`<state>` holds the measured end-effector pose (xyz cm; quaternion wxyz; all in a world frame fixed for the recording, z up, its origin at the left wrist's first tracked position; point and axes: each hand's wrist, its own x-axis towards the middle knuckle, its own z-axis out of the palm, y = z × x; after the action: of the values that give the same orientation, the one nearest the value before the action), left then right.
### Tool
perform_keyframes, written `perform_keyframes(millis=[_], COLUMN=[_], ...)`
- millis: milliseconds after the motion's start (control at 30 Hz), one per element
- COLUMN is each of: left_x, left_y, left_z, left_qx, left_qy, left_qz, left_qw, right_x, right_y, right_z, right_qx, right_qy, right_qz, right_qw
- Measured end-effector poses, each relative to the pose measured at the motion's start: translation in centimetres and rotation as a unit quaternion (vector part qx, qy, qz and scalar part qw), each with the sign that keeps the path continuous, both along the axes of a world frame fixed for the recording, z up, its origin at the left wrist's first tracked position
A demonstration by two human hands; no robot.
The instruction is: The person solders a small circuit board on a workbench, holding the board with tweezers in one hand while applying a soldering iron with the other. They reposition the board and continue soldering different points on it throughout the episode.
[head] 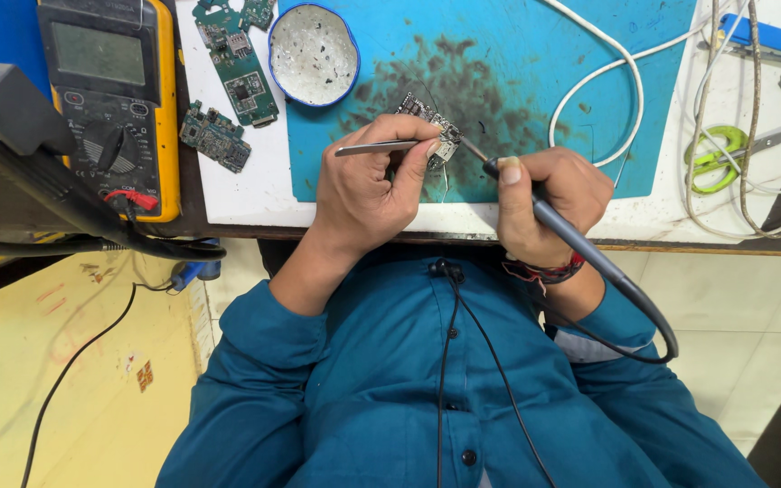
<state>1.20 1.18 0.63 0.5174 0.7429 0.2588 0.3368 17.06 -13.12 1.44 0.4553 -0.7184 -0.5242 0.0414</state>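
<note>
A small circuit board (425,112) lies on a scorched blue mat (517,45) at the near edge of the white bench. My left hand (363,194) grips metal tweezers (375,147), with their points at the board. My right hand (544,194) holds a dark soldering iron (560,230) like a pen. Its thin tip touches the board's right edge. The iron's cord loops down past my wrist, which wears a red and black band. My teal shirt sleeves fill the lower part of the view.
A yellow multimeter (110,90) stands at the left, with a black tool arm (42,167) in front of it. Two green circuit boards (239,77) lie beside a blue-rimmed white dish (314,54). A white cable (609,77), green-handled scissors (711,158) and several wires lie at the right.
</note>
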Motion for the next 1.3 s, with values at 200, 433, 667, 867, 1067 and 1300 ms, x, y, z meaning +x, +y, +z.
perform_keyframes(millis=[200, 433, 667, 867, 1067, 1300], left_x=[-0.1, -0.14, -0.08, -0.08, -0.04, -0.04], left_y=[0.07, 0.0, 0.0, 0.14, 0.0, 0.03], left_z=[0.0, -0.06, -0.08, -0.08, -0.13, -0.16], left_qx=[0.001, -0.026, -0.003, 0.001, -0.005, -0.003], left_qy=[-0.001, -0.009, 0.0, 0.0, 0.0, 0.0], left_qz=[-0.002, 0.002, 0.002, 0.0, 0.0, 0.0], left_qw=[1.0, 1.0, 1.0, 1.0, 1.0, 1.0], right_x=[-0.48, -0.12, 0.06, 0.07, 0.12, 0.08], right_y=[0.48, 0.16, -0.01, 0.45, 0.79, 0.71], right_z=[0.31, 0.45, 0.22, 0.45, 0.4, 0.65], right_qx=[0.024, -0.016, -0.013, -0.013, -0.006, -0.014], right_qy=[-0.016, -0.001, -0.004, -0.026, -0.037, -0.033], right_qz=[-0.023, 0.002, 0.024, 0.05, 0.053, 0.051], right_qw=[0.999, 1.0, 1.0, 0.998, 0.998, 0.998])
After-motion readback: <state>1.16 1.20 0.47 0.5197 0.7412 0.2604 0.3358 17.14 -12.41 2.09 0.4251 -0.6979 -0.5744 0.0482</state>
